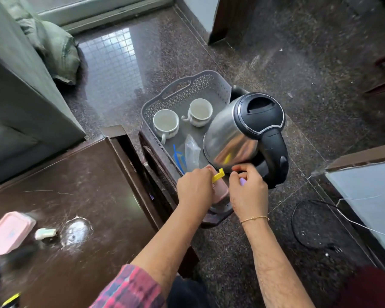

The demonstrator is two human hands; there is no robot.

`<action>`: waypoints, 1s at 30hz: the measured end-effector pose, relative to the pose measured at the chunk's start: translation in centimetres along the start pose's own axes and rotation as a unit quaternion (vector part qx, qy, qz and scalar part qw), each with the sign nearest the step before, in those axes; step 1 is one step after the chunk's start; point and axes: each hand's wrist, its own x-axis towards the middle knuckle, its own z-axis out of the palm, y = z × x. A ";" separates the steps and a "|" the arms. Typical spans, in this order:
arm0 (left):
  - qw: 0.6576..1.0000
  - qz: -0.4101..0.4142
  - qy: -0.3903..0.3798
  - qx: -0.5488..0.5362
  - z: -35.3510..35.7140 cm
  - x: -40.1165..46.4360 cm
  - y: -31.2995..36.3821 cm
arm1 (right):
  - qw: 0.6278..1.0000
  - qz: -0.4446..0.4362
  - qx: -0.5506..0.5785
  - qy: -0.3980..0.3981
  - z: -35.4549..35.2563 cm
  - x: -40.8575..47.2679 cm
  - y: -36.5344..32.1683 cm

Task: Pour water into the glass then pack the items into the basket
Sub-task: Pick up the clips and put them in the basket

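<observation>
Head view: left hand (pixel 195 185) is pinching a yellow clip (pixel 217 175); right hand (pixel 248 187) is gripping something purple (pixel 242 181). Kettle (pixel 242 134), at basket's (pixel 165 94) four o'clock, risks tipping if nudged.

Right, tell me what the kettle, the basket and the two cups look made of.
Kettle: polished metal body, mirror reflections; lid and handle glossy black plastic.
Basket: matte grey plastic, judging by its moulded lattice walls.
Cups: glazed white ceramic, probably, smooth with a soft sheen.
</observation>
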 end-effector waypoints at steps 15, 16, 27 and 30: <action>0.991 0.034 0.098 -0.085 -2.3 4.5 -4.0 | 0.948 -0.310 0.044 0.046 3.5 0.4 -0.4; 0.991 0.029 0.102 -0.085 -2.1 4.8 -4.3 | 0.945 -0.318 0.053 0.044 3.8 0.7 -0.6; 0.970 -0.019 -0.007 -0.242 -4.7 7.1 -4.6 | 0.946 -0.278 0.160 -0.044 9.8 4.5 -2.8; 0.904 -0.080 0.054 -0.416 -4.2 6.6 -5.4 | 0.953 -0.225 0.163 -0.125 10.1 4.5 -2.3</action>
